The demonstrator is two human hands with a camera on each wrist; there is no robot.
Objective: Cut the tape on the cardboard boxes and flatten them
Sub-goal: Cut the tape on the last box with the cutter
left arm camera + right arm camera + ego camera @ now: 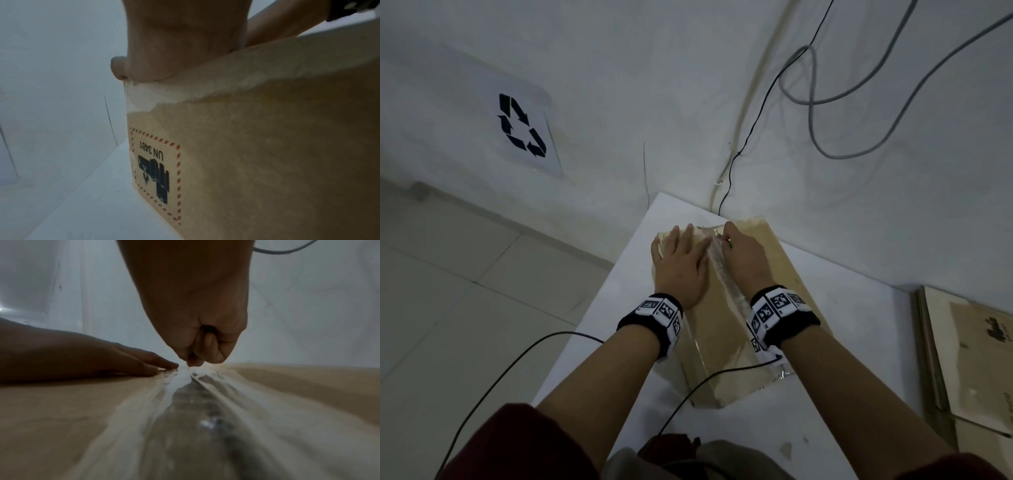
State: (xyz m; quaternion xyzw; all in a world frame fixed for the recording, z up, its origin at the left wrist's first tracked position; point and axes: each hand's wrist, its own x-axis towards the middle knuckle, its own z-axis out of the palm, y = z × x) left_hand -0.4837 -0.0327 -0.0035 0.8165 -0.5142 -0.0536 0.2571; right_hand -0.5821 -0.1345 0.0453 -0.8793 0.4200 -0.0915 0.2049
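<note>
A brown cardboard box [722, 335] lies on the white table [619, 308], with clear tape [724, 274] running along its top seam. My left hand [681, 263] presses flat on the box top, left of the seam, fingers straight. My right hand [743, 253] is curled into a fist at the seam's far end. In the right wrist view the right hand [197, 321] grips a small thin tool [188, 367], mostly hidden, its tip touching the tape [195, 410]. The left wrist view shows the left hand [174, 40] on the box's top edge and a UN 3481 label [156, 175] on the side.
Flattened cardboard sheets [969, 359] lie stacked at the right. The wall stands just behind the table, with loose cables [825, 102] and a recycling sign [522, 126] on it. A black wrist cable [722, 371] crosses the box's near end. Tiled floor lies to the left.
</note>
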